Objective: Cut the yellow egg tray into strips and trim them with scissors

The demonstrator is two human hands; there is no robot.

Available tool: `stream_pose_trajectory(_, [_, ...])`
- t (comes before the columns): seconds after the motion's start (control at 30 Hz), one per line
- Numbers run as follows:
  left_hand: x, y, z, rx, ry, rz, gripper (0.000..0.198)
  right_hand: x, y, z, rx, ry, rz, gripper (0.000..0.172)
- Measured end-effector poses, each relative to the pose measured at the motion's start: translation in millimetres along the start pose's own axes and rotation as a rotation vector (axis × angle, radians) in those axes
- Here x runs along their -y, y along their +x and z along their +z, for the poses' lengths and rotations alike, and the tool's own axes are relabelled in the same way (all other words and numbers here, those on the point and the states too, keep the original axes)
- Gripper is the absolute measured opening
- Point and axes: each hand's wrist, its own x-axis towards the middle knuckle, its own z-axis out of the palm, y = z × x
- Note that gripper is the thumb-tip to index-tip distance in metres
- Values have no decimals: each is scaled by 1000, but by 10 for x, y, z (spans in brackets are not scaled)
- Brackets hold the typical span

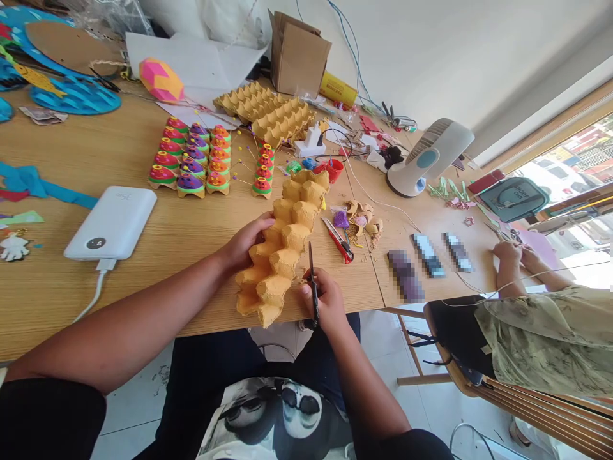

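Observation:
My left hand [248, 241] grips the far left edge of a yellow-brown egg carton piece [282, 246], its cups in a double row, tilted above the table's front edge. Black-handled scissors [313, 287] are in my right hand [328, 299], closed around the handles, with the blades pointing away from me beside the carton's right edge. My left fingertips are partly hidden behind the carton. Beyond it stand painted carton strips [190, 163] in red, purple and orange, and one more painted strip [263, 171] apart from them. A red utility knife [339, 241] lies to the right.
A white power bank [112, 223] with a cable lies at left. Uncut egg cartons [265, 112], a cardboard box [299, 54] and a white fan [431, 156] stand farther back. Carton scraps [366, 220] lie at centre right. At far right are another person's hands [514, 259].

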Motion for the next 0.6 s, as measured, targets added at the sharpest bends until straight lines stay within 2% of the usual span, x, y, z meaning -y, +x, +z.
stream_pose_trajectory(0.17, [-21,-8,47,-44,5,9,51,10,-5,-20,24,5,-4,55])
stream_pose_trajectory(0.33, [-30,0,68,-30,16,19,46,11,-21,-20,15,-7,-21,55])
stream_pose_trajectory(0.6, [2,0,13,-21,-5,-16,58,-11,-33,6,-12,-24,-15,58])
